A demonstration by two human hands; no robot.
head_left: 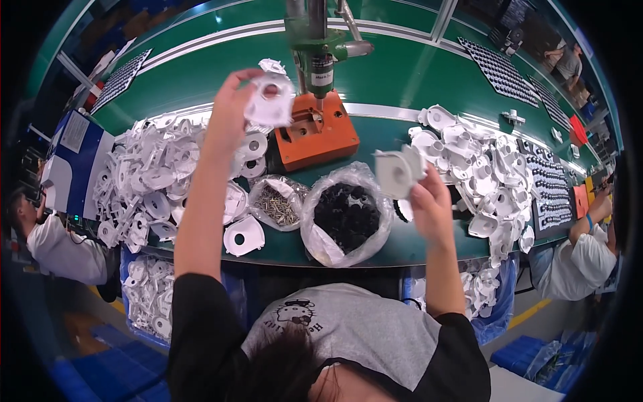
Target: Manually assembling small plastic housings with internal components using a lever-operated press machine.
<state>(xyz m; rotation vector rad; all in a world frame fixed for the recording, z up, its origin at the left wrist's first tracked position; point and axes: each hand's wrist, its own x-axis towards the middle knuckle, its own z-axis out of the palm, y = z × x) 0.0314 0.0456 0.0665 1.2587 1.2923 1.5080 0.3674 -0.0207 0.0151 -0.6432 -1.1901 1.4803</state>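
Raised in front of the orange fixture block [316, 149], my left hand [232, 107] grips a flat white plastic housing [271, 107] with a round hole; the part is slightly blurred. My right hand [432, 201] is closed on another white plastic part [396, 175] with a round hollow, held above the table's near right side. Over the block stands a green and grey press [321, 67], its tip close to the block's top. Neither held part touches the block. A clear bag of black parts [345, 218] lies between my arms, beside a smaller bag of metal pins [278, 204].
White plastic parts heap up at left [151, 164] and right [482, 174]. Below the table edge are blue-lined bins [149, 295] of similar parts. A tray of black pieces [549, 191] sits far right. Other people [63, 244] work at both sides.
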